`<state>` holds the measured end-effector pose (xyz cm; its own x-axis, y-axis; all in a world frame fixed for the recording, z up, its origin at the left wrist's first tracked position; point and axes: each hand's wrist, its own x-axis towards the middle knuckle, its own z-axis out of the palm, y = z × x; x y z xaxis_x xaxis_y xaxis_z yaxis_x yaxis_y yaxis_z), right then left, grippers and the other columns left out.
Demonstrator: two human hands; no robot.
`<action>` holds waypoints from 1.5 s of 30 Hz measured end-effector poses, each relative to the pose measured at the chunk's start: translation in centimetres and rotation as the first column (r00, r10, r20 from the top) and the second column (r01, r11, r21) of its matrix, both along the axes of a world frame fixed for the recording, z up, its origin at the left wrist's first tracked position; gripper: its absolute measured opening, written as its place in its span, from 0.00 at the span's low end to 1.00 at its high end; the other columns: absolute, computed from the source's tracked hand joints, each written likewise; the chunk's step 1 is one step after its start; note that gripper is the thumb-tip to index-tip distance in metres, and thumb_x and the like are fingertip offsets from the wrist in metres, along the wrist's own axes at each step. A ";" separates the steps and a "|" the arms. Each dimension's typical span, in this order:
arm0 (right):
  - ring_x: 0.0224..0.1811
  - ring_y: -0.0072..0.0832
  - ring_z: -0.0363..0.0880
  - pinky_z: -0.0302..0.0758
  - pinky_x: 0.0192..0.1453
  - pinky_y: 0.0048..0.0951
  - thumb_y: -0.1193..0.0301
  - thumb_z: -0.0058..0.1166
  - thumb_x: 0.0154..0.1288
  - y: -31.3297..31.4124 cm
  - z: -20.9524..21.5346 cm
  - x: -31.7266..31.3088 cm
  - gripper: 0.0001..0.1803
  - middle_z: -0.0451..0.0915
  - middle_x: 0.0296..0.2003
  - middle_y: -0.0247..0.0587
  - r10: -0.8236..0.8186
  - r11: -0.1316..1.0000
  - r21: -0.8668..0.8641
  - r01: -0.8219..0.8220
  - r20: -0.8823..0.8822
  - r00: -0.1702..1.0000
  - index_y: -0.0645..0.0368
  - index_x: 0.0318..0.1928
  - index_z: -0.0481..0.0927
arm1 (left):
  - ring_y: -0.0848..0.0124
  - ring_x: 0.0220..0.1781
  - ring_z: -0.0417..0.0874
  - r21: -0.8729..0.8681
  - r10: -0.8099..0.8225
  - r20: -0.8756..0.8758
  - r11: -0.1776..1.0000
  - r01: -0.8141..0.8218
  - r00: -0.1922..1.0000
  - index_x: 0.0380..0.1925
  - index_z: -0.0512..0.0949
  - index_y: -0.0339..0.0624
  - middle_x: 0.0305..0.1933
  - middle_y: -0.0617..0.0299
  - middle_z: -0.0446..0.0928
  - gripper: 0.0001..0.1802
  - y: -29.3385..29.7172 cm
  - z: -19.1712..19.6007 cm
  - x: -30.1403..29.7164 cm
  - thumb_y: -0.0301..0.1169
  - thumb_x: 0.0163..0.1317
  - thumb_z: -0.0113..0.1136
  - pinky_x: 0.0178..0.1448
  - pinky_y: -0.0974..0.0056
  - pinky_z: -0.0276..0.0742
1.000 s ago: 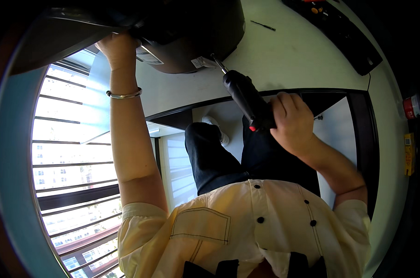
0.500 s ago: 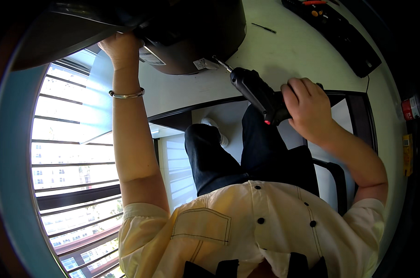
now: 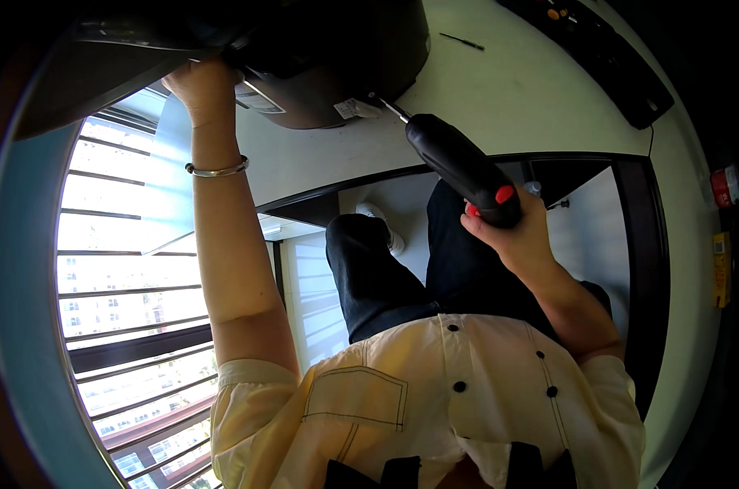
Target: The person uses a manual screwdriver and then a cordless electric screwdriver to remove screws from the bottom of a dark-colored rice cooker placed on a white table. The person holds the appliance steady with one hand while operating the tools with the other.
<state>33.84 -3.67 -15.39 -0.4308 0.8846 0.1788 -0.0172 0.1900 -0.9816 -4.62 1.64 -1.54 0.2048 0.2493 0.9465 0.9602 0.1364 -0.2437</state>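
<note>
A large dark, rounded appliance (image 3: 329,90) with pale labels rests on the table at the upper left. At its left side, my left hand (image 3: 204,88) touches it beneath an overhanging dark part (image 3: 117,69); the fingers are lost in shadow. My right hand (image 3: 512,232) grips a black cordless screwdriver (image 3: 459,159) with red buttons, held over the table's front edge. Its long metal bit points up and left, the tip right by the appliance's lower side. Whether the tip touches it I cannot tell.
On the pale table (image 3: 532,114) lie a small thin screwdriver (image 3: 462,41) and a long black case (image 3: 598,61) with orange pieces in it. Further right are a red container (image 3: 721,187) and a yellow box (image 3: 721,269). A window with blinds (image 3: 133,269) is at the left.
My right hand has shifted lower and turned on the screwdriver's handle, so the tool's body has rolled round. The bit's tip stays near the appliance. My left hand is almost still.
</note>
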 end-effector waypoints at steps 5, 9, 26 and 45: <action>0.30 0.17 0.74 0.73 0.38 0.20 0.78 0.62 0.46 0.2 -0.3 -0.5 0.11 0.78 0.28 0.33 0.059 0.986 -0.156 -0.062 -0.019 0.998 0.64 0.34 0.78 | 0.56 0.42 0.76 0.000 0.097 -0.128 0.995 -0.098 0.987 0.36 0.78 0.49 0.37 0.61 0.76 0.24 -0.4 0.2 -0.2 0.29 0.31 0.70 0.45 0.57 0.73; 0.22 0.16 0.66 0.66 0.27 0.21 0.73 0.63 0.44 -0.2 -0.2 -1.1 0.11 0.73 0.20 0.29 0.028 0.986 -0.161 -0.047 -0.118 0.993 0.63 0.29 0.76 | 0.54 0.46 0.74 0.004 0.258 -0.321 0.962 -0.271 0.911 0.35 0.80 0.55 0.42 0.61 0.75 0.27 -0.7 0.2 -0.3 0.28 0.25 0.71 0.45 0.55 0.74; 0.25 0.17 0.70 0.69 0.31 0.22 0.74 0.62 0.44 -0.4 0.0 -1.6 0.10 0.76 0.22 0.31 0.034 0.983 -0.175 -0.058 -0.137 0.990 0.63 0.29 0.77 | 0.55 0.42 0.75 0.068 0.179 -0.322 0.984 -0.166 0.930 0.37 0.76 0.49 0.38 0.59 0.75 0.22 0.0 0.5 -1.0 0.31 0.36 0.67 0.43 0.56 0.74; 0.30 0.32 0.69 0.72 0.32 0.25 0.74 0.52 0.38 5.0 0.8 0.3 0.13 0.69 0.32 0.40 -0.538 0.080 0.974 -0.210 0.220 0.814 0.61 0.31 0.74 | 0.56 0.42 0.75 -0.019 0.257 -0.346 0.960 -0.280 0.902 0.35 0.78 0.48 0.39 0.60 0.74 0.28 -1.4 0.8 -0.4 0.28 0.23 0.70 0.44 0.55 0.72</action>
<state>34.15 1.33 -14.56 -0.6332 0.1527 0.7588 0.4780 0.8482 0.2282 -5.00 0.22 -0.74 0.4248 0.3994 0.8124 0.7486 0.3497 -0.5633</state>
